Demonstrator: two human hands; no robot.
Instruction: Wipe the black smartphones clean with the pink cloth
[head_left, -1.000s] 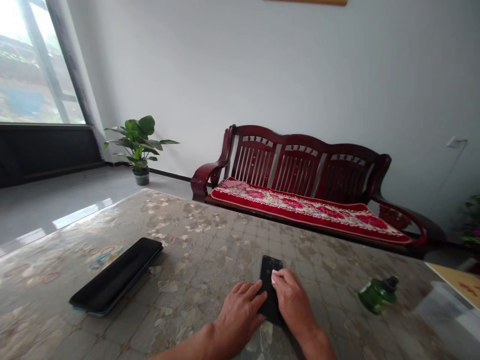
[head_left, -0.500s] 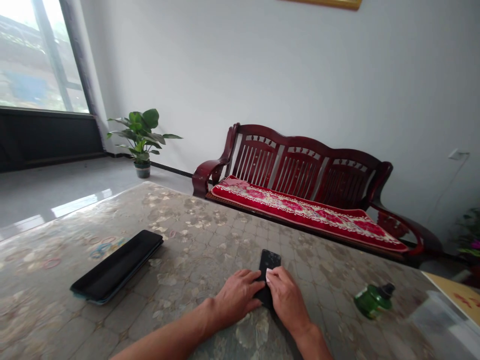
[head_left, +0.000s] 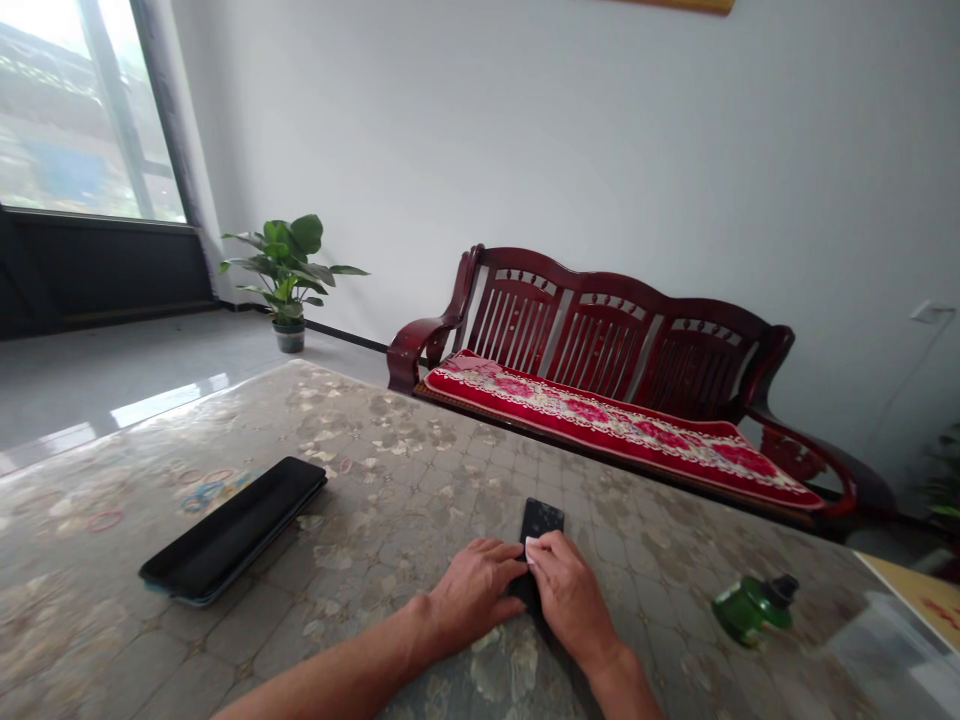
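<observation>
A small black phone [head_left: 541, 521] lies flat on the patterned table [head_left: 390, 480], its near half covered by both hands. My left hand [head_left: 472, 592] rests on its left edge, fingers curled against it. My right hand [head_left: 568, 592] lies over the phone's right side and pinches a small white piece [head_left: 530, 547] against the screen with its fingertips. What the white piece is cannot be made out.
A larger black tablet [head_left: 234, 527] lies to the left with coloured rubber bands [head_left: 202, 488] beyond it. A green bottle [head_left: 750, 605] lies on its side at the right. A dark red wooden bench [head_left: 600, 340] and a potted plant [head_left: 285, 275] stand behind the table.
My right hand's fingertips with the white piece slid a little toward me along the phone. The view shifted slightly; the left hand kept its place.
</observation>
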